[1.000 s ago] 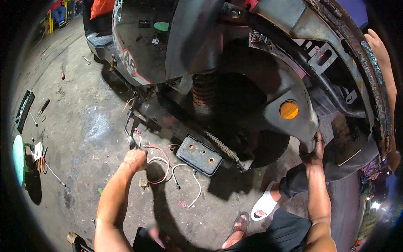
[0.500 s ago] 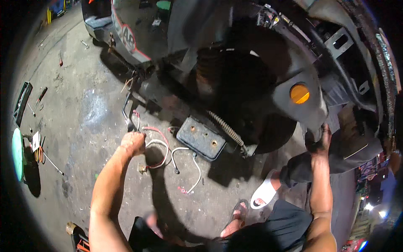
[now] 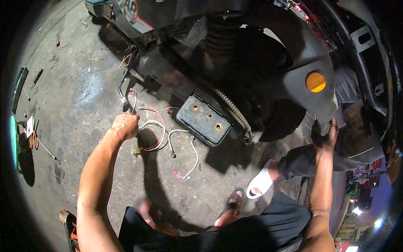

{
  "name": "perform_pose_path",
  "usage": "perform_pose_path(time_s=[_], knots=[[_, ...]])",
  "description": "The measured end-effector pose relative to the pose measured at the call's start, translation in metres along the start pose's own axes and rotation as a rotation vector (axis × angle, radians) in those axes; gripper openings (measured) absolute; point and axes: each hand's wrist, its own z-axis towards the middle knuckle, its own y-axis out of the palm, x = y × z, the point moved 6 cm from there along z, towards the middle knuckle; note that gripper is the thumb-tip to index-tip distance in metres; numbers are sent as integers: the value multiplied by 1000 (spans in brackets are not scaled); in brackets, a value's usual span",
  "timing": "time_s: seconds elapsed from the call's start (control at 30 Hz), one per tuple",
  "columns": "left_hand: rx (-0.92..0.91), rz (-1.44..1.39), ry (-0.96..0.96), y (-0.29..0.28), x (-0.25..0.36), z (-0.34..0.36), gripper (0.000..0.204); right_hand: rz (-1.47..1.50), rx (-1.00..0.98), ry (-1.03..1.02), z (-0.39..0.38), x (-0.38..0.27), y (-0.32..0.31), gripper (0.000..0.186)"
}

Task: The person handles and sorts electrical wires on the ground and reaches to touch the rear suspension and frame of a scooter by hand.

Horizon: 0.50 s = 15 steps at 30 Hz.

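Observation:
My left hand [image 3: 126, 124] is closed around the lower end of a bent metal lever [image 3: 121, 87] that sticks out from the vehicle's dark underframe; its end inside my fist is hidden. At the other side, my right hand [image 3: 327, 135] grips the bottom edge of a grey plastic fender [image 3: 308, 56] with a round orange reflector [image 3: 315, 81]. My right fingers partly disappear behind that edge. Between my hands, a black rectangular block with round holes [image 3: 204, 119] sits beside a ribbed grey hose [image 3: 232, 106]. Red and white cables [image 3: 163, 126] lie on the floor near my left hand.
Another person's leg in dark trousers [image 3: 300, 158] and a white slipper [image 3: 261, 184] stand close to my right arm. Tools, including a dark-handled screwdriver [image 3: 37, 77], lie at the far left beside a green round object [image 3: 14, 143]. A loose white cable [image 3: 195, 161] lies before my feet.
The whole view has shifted, so the floor and the black block appear higher and the fender further right. Both hands keep their grips.

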Motion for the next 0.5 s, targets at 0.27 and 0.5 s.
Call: perform_pose_path(time_s=[0.27, 0.5], knots=[[31, -39, -3, -5, 3, 3, 19, 260, 96, 141, -11, -10, 18, 23], [24, -29, -3, -1, 2, 2, 17, 323, 67, 306, 14, 28, -35, 38]])
